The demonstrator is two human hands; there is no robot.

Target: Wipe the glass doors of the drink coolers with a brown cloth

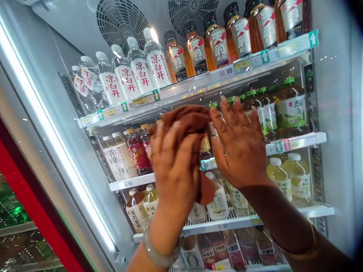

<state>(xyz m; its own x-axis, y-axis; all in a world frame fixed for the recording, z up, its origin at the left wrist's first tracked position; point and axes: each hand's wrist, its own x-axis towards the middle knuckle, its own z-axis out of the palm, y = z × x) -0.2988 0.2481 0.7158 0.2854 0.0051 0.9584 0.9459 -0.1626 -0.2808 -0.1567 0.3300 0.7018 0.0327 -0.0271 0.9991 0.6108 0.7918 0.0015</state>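
Note:
My left hand point(177, 166), with a pale bangle on its wrist, grips a bunched brown cloth point(187, 115). Folds of the cloth stick out above the fingers, and a loose end hangs below near the palm. To the right, my right hand point(241, 147) is raised with its fingers spread and nothing in them; a thin bracelet circles that wrist. Both hands are in front of a lit drinks cooler, before what looks like its glass door, judging by small reflections. Whether the right palm touches the glass I cannot tell. The hands and cloth hide part of the middle shelves.
Clear water bottles point(133, 71) and amber bottles point(218, 43) line the top shelf. Green-capped tea bottles point(290, 107) stand on the shelf below. Fan grilles point(121, 24) are set above. A bright light strip point(56, 124) and a red frame edge point(36, 204) run along the left.

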